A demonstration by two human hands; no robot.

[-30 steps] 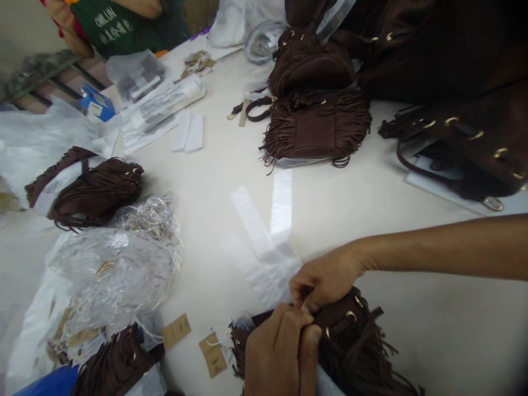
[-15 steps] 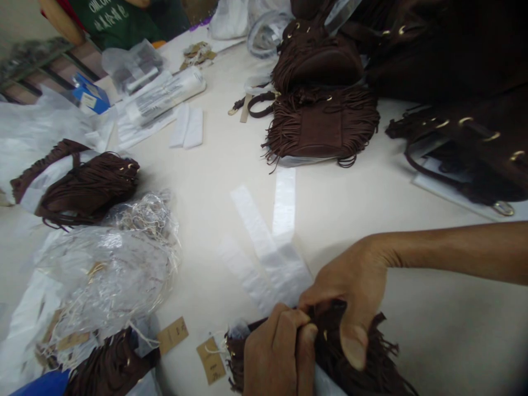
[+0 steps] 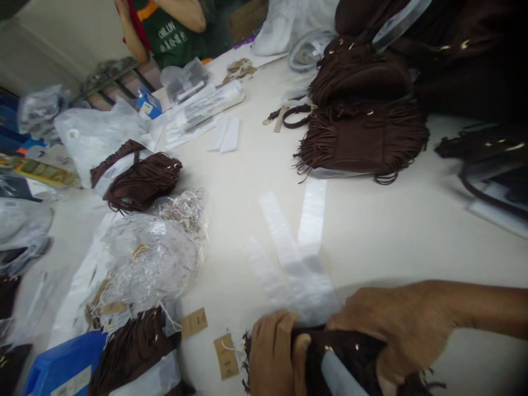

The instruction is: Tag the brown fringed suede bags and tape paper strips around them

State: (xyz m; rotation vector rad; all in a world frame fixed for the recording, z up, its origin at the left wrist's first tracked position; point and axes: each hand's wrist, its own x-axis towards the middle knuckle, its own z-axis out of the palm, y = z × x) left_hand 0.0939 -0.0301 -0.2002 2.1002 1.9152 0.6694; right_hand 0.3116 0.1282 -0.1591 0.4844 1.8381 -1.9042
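A dark brown fringed handbag [image 3: 350,344] lies at the bottom edge of the view, partly cut off. My left hand [image 3: 274,352] grips its left side, fingers curled over the top edge. Over its right side is my right hand [image 3: 406,330], with the thumb on the front and the fingers behind, partly hidden. A strip of clear plastic [image 3: 340,374] lies across the bag's front. From its left end a brown paper tag [image 3: 226,356] hangs by a white string. White plastic strips [image 3: 289,258] lie flat on the table just beyond the bag.
More fringed bags stand at the back [image 3: 358,140] and left [image 3: 142,179]. A clear plastic bag with strings [image 3: 152,258] lies left of centre, near a blue container [image 3: 64,366]. Dark bags [image 3: 474,71] crowd the right. A person in a green apron [image 3: 173,36] is across the table.
The view has swung left, so things on the table appear further right. My right hand has moved down over the bag's right side, and my left hand's fingers have spread along its top edge.
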